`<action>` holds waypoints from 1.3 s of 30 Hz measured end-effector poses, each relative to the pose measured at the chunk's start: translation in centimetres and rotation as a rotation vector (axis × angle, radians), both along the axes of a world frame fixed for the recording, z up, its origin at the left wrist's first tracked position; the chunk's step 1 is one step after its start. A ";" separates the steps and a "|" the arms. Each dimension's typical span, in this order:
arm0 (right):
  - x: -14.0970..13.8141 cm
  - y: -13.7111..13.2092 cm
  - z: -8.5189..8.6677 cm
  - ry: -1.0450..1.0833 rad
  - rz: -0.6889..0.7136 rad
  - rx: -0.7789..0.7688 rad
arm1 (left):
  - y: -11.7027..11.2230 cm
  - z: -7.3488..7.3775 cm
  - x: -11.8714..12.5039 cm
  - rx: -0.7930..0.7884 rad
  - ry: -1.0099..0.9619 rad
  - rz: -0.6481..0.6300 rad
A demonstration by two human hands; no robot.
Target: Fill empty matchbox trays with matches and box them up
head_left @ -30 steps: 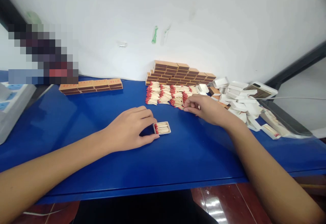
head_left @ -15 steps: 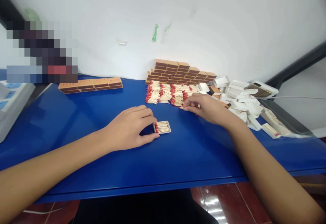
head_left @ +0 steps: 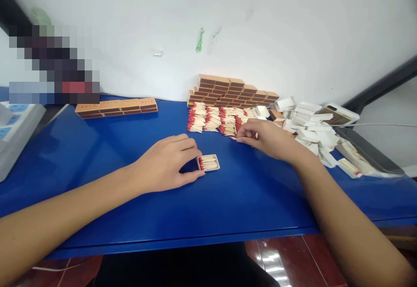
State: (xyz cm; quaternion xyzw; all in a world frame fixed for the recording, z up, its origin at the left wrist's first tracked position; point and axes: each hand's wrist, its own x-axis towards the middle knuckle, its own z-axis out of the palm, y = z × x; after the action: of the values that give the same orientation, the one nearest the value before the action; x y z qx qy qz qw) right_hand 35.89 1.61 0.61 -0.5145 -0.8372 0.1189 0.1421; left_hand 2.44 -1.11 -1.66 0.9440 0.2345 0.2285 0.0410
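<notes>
My left hand (head_left: 169, 161) rests on the blue table (head_left: 130, 208), thumb and fingers closed round the left end of a small white matchbox tray (head_left: 208, 163) partly filled with red-tipped matches. My right hand (head_left: 265, 137) reaches to the near edge of a pile of loose red-tipped matches (head_left: 215, 119), fingers pinched together on a few of them. Behind the pile stands a stepped stack of brown matchboxes (head_left: 233, 90).
A heap of empty white trays (head_left: 306, 128) lies to the right, beside a phone (head_left: 339, 115) and a dark flat device (head_left: 368, 152). A row of brown matchboxes (head_left: 117, 106) sits at the back left. A white object (head_left: 16, 139) is at the far left edge.
Both hands stay almost where they were. The right hand's fingers have shifted slightly at the edge of the match pile.
</notes>
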 end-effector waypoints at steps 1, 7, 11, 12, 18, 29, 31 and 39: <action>0.0 0.0 0.0 0.001 0.007 -0.001 | 0.0 0.0 0.0 0.002 -0.002 0.000; -0.1 0.0 0.0 -0.031 -0.031 -0.024 | 0.0 0.0 -0.1 -0.001 0.004 0.004; -0.3 -0.1 0.1 -0.055 -0.021 -0.039 | -0.1 0.1 -0.1 -0.001 0.001 0.004; -0.3 -0.1 0.2 -0.057 -0.015 -0.035 | -0.1 0.1 -0.1 -0.001 0.002 0.004; -0.4 -0.1 0.2 -0.062 0.009 0.017 | 0.0 0.0 0.0 -0.006 0.012 0.006; 0.1 -0.2 0.3 -0.032 0.027 0.000 | -0.1 0.0 -0.1 -0.002 0.005 0.000; 0.2 -0.2 0.4 -0.036 0.035 -0.013 | -0.1 0.1 -0.2 -0.001 0.005 0.001; 0.0 -0.1 0.2 -0.090 -0.013 -0.078 | -0.1 0.0 0.0 -0.010 0.009 0.005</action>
State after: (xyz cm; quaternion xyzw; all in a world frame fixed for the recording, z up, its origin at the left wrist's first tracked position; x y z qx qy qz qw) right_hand 35.92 1.51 0.81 -0.5299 -0.8342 0.1272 0.0851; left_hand 2.44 -1.17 -1.62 0.9442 0.2383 0.2232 0.0442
